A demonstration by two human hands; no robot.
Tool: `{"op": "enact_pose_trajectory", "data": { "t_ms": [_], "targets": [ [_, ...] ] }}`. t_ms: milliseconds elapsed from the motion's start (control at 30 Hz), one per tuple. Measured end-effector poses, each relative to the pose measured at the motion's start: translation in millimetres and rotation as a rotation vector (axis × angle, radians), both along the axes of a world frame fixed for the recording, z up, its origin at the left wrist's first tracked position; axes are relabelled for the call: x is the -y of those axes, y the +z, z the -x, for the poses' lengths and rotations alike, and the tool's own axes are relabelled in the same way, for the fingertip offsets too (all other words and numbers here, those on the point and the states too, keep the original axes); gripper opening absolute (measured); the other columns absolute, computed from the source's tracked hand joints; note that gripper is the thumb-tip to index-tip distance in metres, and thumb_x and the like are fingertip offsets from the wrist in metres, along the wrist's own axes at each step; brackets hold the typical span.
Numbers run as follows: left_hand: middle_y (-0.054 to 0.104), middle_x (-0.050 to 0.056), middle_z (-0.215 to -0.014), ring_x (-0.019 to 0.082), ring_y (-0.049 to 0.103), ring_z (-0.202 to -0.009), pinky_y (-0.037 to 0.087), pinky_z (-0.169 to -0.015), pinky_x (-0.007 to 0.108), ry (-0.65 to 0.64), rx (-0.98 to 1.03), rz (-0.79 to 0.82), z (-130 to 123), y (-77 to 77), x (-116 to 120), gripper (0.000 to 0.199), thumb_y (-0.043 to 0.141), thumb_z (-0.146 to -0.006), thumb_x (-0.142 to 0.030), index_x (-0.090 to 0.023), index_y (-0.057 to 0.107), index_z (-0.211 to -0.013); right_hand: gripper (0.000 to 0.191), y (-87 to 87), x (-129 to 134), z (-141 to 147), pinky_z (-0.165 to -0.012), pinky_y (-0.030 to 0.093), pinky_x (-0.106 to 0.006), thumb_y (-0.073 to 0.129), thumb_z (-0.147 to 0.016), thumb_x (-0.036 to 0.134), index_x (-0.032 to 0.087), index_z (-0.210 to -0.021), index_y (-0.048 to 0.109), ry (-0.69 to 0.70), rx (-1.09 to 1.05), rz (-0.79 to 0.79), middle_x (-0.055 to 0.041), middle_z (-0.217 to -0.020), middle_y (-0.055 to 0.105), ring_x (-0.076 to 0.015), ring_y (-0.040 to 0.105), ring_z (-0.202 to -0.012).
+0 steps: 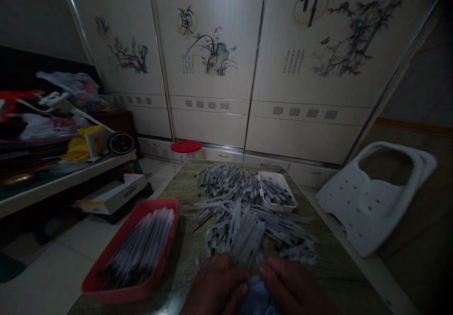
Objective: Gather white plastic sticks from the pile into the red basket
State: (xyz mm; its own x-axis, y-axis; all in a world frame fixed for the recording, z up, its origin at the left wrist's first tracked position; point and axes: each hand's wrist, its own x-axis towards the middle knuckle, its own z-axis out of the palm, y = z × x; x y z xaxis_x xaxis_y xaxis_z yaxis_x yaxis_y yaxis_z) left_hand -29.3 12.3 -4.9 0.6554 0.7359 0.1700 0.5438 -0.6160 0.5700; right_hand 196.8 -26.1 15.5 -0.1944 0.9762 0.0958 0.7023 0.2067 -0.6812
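Note:
My left hand (220,282) and my right hand (288,284) are close together at the near side of the table, fingers curled inward. Between them lies something bluish and crumpled (261,298), too dark to name. Just beyond my fingertips is a loose bundle of clear pen barrels (247,235), spread over the tabletop. Whether my fingers grip some of these or only the bluish thing cannot be made out. To the left, a red plastic basket (173,205) holds many clear pens laid side by side, dark ends toward me.
More pen pieces (228,180) are heaped at the table's (187,173) far end. A white tray (288,207) there holds pieces with dark tips. Beyond are a red stool (186,146) and sliding wardrobe doors (212,126); a white plastic seat (368,211) stands right, a cluttered bench (81,173) left.

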Motion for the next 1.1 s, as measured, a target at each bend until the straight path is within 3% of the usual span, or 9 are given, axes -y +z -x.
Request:
{"op": "enact_pose_trajectory", "data": {
  "t_ms": [133,300,400,567,700,867,1100],
  "targets": [
    [0.066,0.009,-0.091,0.023,0.061,-0.087,0.043,-0.074,0.032,0.003,0.040,-0.006,1.5,2.0,1.9,0.025,0.052,-0.099,-0.033,-0.022,0.075,-0.101,0.042,8.3,1.5,-0.6,-0.069,0.045,-0.030,0.034,-0.107,0.049,0.025,-0.082,0.058,-0.005,-0.040,0.052,-0.0004,-0.076,0.066,-0.0189,0.063,-0.074],
    [0.066,0.007,-0.094,0.021,0.061,-0.091,0.043,-0.078,0.032,0.037,0.104,0.037,3.6,4.8,4.3,0.025,0.051,-0.102,-0.034,-0.023,0.074,-0.105,0.026,23.0,0.0,-5.5,-0.074,0.048,-0.029,0.047,-0.103,0.042,0.024,-0.098,0.064,0.098,-0.166,0.090,-0.0022,-0.091,0.071,-0.0195,0.066,-0.086],
    [0.066,0.008,-0.094,0.023,0.061,-0.090,0.042,-0.076,0.033,0.016,0.064,0.041,2.1,3.8,3.1,0.026,0.052,-0.100,-0.034,-0.023,0.075,-0.102,0.027,17.6,-1.1,-3.9,-0.069,0.048,-0.028,0.047,-0.103,0.039,0.023,-0.089,0.063,0.111,-0.149,0.054,-0.0003,-0.082,0.068,-0.0179,0.065,-0.077],
    [0.066,0.011,-0.096,0.026,0.061,-0.091,0.042,-0.077,0.036,-0.002,0.016,0.029,-0.7,2.0,1.7,0.030,0.050,-0.100,-0.035,-0.020,0.075,-0.103,0.034,3.2,0.8,4.2,-0.069,0.047,-0.030,0.044,-0.105,0.044,0.025,-0.081,0.060,-0.002,-0.055,-0.029,0.0002,-0.076,0.066,-0.0185,0.063,-0.071],
    [0.066,0.011,-0.094,0.025,0.061,-0.090,0.042,-0.077,0.036,-0.004,0.049,0.030,1.1,1.5,1.6,0.032,0.048,-0.101,-0.035,-0.020,0.075,-0.108,0.040,9.8,1.1,2.0,-0.069,0.047,-0.030,0.037,-0.106,0.048,0.026,-0.086,0.063,-0.005,-0.108,0.023,-0.0010,-0.077,0.068,-0.0199,0.064,-0.072],
    [0.066,0.010,-0.093,0.024,0.061,-0.092,0.042,-0.078,0.034,0.027,0.077,0.062,2.5,3.5,3.0,0.029,0.050,-0.101,-0.035,-0.021,0.075,-0.103,0.029,18.0,-0.3,-5.5,-0.071,0.048,-0.028,0.046,-0.103,0.045,0.024,-0.093,0.064,0.099,-0.151,0.037,-0.0010,-0.084,0.069,-0.0188,0.064,-0.079],
    [0.066,0.010,-0.090,0.023,0.061,-0.086,0.042,-0.074,0.033,0.006,0.074,-0.002,-0.8,4.4,2.5,0.024,0.054,-0.097,-0.030,-0.020,0.075,-0.101,0.036,-1.4,-0.1,4.1,-0.068,0.047,-0.029,0.041,-0.106,0.046,0.026,-0.082,0.059,-0.005,-0.042,-0.062,0.0003,-0.076,0.067,-0.0184,0.064,-0.070]
  ]
}}
